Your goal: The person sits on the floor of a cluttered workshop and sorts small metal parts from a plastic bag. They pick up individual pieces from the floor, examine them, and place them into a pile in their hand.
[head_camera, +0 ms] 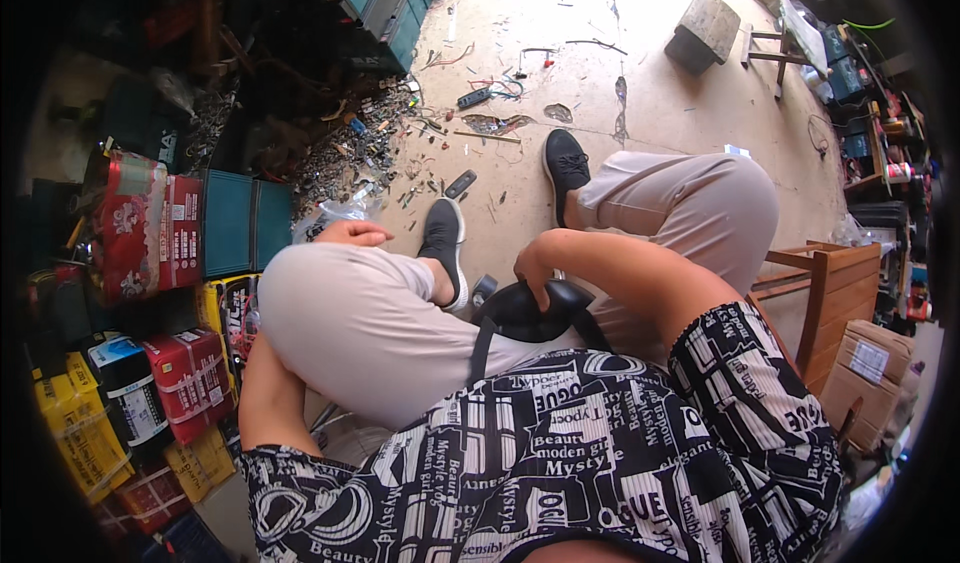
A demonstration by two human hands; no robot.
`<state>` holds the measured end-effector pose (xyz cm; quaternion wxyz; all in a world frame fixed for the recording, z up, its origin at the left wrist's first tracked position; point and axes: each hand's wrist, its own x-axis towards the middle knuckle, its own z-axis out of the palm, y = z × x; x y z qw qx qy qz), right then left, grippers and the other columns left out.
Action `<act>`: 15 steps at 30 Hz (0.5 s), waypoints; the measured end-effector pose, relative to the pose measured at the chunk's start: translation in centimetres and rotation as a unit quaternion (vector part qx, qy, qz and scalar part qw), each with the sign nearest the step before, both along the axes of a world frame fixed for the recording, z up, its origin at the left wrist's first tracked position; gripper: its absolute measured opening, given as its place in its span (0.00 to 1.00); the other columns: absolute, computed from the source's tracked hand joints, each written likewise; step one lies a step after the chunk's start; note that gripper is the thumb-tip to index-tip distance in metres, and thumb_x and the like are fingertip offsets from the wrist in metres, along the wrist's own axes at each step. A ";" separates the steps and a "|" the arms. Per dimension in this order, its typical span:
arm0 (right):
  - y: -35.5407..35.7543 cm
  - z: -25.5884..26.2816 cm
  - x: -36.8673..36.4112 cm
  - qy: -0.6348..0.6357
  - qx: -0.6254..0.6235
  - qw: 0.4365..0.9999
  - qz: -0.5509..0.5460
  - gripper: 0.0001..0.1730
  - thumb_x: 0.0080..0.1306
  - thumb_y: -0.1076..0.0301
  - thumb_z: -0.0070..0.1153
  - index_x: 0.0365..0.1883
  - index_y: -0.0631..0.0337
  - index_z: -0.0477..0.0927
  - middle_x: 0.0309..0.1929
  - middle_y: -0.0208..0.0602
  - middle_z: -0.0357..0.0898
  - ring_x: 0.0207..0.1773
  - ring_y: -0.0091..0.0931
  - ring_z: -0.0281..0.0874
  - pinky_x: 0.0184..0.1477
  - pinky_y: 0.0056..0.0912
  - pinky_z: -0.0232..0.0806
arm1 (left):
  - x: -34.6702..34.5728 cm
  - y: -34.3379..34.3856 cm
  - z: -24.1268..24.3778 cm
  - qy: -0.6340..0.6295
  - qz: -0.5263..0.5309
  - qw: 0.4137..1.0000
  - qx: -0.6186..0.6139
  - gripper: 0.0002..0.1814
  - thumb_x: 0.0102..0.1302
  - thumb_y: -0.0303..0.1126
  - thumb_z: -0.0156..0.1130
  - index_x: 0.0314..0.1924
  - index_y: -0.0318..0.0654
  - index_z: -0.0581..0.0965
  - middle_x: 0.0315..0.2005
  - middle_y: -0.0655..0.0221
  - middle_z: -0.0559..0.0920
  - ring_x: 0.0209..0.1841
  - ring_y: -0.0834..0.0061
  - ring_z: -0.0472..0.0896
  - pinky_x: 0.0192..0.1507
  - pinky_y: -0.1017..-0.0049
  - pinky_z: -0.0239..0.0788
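My left hand (355,233) is beside my left knee, partly hidden by it, close to a clear plastic bag (346,206) and a heap of small scrap parts (352,146). Its fingers lie together; what is under them is hidden. Between my thighs sits a rounded, glossy black object (517,314) with dark straps. My right hand (532,266) hangs over it, one finger lying on its top; the other fingers are mostly hidden. A small dark cylindrical part (484,288) is beside the black object. On the floor past my left shoe lies a dark oblong plastic piece (460,184).
Teal battery cases (227,221) and strapped cartons (187,383) stand at the left. Wires and a black connector block (474,97) lie on the floor ahead. A low grey stool (701,30), a wooden chair (840,285) and a cardboard box (866,379) are at the right.
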<state>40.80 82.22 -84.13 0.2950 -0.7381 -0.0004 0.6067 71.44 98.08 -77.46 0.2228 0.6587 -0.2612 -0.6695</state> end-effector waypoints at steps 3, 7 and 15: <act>2.0 -0.5 3.6 -0.002 0.054 0.995 0.085 0.43 0.39 0.44 0.74 0.51 0.59 0.80 0.53 0.43 0.78 0.56 0.39 0.74 0.57 0.41 0.65 | 2.1 4.8 2.1 -0.033 0.019 0.998 0.051 0.13 0.68 0.35 0.59 0.48 0.35 0.80 0.33 0.74 0.82 0.34 0.86 0.77 0.39 0.82 0.69; -1.1 -0.6 4.2 -0.027 0.039 0.995 0.089 0.47 0.41 0.39 0.72 0.56 0.59 0.77 0.52 0.44 0.79 0.55 0.40 0.75 0.56 0.42 0.66 | 2.6 4.0 0.9 -0.042 0.042 0.997 0.059 0.14 0.67 0.36 0.60 0.46 0.35 0.80 0.32 0.75 0.82 0.34 0.88 0.76 0.38 0.81 0.69; -11.3 -10.5 7.4 -0.210 -0.255 0.815 -0.476 0.15 0.60 0.58 0.56 0.42 0.55 0.81 0.42 0.43 0.81 0.47 0.39 0.79 0.48 0.41 0.71 | 1.8 1.4 -7.5 -0.061 0.035 0.997 -0.010 0.17 0.66 0.39 0.60 0.45 0.30 0.79 0.37 0.68 0.83 0.40 0.80 0.78 0.44 0.78 0.69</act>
